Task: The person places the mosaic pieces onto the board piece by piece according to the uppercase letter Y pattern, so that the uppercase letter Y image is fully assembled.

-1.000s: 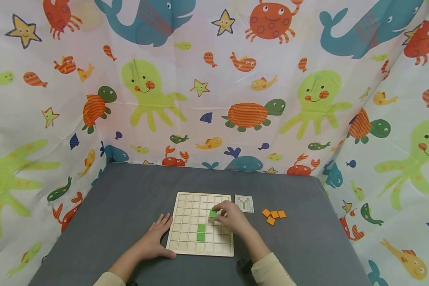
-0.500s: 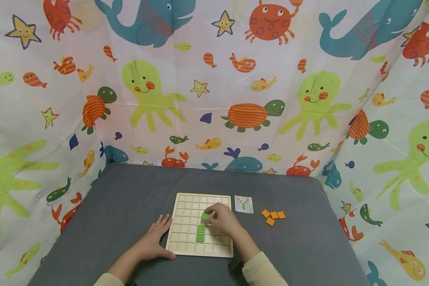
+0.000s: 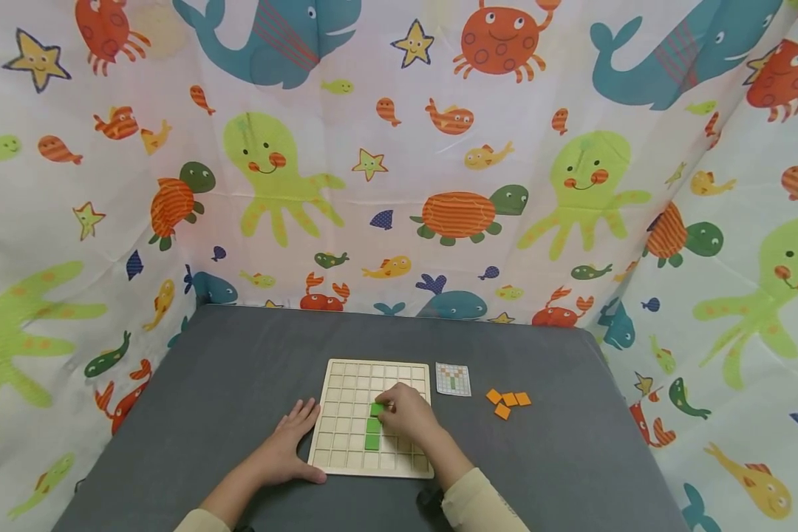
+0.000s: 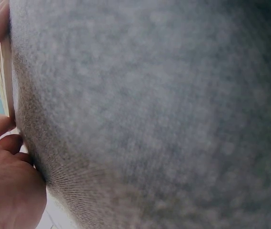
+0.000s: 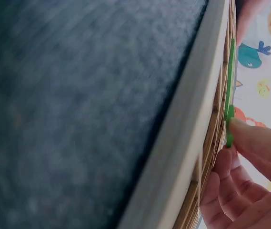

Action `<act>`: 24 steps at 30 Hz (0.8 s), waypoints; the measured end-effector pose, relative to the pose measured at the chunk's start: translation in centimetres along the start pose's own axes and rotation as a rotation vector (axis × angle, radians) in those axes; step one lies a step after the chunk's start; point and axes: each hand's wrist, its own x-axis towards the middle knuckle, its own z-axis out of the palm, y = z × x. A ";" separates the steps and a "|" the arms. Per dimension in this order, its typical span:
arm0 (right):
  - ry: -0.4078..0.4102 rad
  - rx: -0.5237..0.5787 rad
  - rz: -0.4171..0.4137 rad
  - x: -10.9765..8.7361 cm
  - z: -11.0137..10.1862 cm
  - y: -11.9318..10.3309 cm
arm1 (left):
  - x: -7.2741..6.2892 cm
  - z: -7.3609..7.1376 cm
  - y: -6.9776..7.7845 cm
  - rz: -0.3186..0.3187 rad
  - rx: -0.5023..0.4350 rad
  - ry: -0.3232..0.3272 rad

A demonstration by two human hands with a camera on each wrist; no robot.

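A square wooden grid board lies on the table. My left hand rests beside it, fingers spread, with fingertips at the board's left edge and thumb near its front left corner. Two green square tiles sit one behind the other in neighbouring cells. Just behind them, my right hand pinches another green tile over the board. From the right wrist view, the thumb presses on this held tile, low over the grid, while the other fingers curl below.
Right of the board's far corner lies a small card printed with a coloured grid pattern. Several orange square tiles lie loose farther right on the grey table. A sea-animal curtain hangs behind and on both sides.
My right hand has moved left and nearer with the green tile, from the board's right part to just behind the two seated green tiles. The left hand has stayed put.
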 end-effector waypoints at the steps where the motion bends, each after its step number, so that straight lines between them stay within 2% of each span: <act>1: 0.001 -0.013 -0.001 0.0 0.1 0.0 | 0.0 0.0 0.0 -0.001 -0.002 0.001; 6: 0.013 -0.067 -0.023 0.0 0.2 -0.2 | 0.0 0.0 0.2 -0.010 -0.016 0.001; 13: 0.018 -0.115 -0.004 -0.1 0.1 -0.8 | 0.0 -0.1 0.3 -0.010 -0.019 -0.004; 24: 0.023 -0.112 -0.009 0.3 0.4 -0.9 | -0.1 0.0 0.2 -0.006 -0.009 0.008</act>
